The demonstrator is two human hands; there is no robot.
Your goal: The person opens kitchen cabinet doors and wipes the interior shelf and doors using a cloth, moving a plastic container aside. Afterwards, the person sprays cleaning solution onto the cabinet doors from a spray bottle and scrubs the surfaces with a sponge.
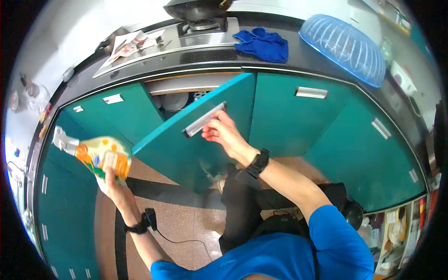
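Observation:
A spray bottle (100,154) with a yellow and orange label and a white nozzle is in my left hand (113,184), tilted with the nozzle toward the upper left. My right hand (221,133) has its fingers curled at the silver handle (204,120) of a teal cabinet door (200,140). That door stands swung out from the cabinet. Behind it, part of the inside shows, with a pale round item (175,101) in it. Whether my right fingertips hook the handle is hard to tell.
On the dark counter (200,57) are a blue cloth (263,45), a blue mesh food cover (343,46) and a stove with a wok (196,8). Papers (128,49) lie left of the burner. An open shelf with bottles (392,233) stands at lower right.

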